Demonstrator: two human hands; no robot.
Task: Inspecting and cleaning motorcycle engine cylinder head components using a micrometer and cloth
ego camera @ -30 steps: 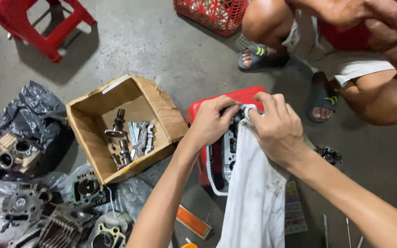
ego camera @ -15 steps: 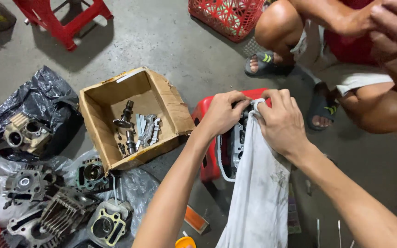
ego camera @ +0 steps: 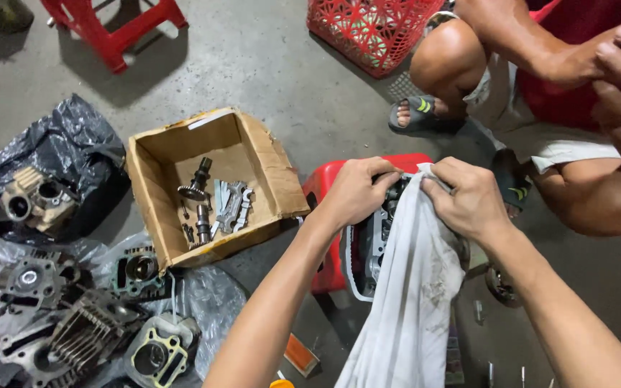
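The left hand (ego camera: 353,190) and the right hand (ego camera: 468,197) are both clenching the top of a stained white rag (ego camera: 411,302), pressing it against a metal engine part (ego camera: 375,244) that is sitting on a red stool (ego camera: 325,194) — the cloth is hanging down over the part's right side. To the left a cardboard box (ego camera: 267,162) is holding small metal parts, and another person's sandalled foot (ego camera: 422,115) is resting just beyond the stool.

Smudged white cloth (ego camera: 415,302) drapes dull metal engine part (ego camera: 371,248).
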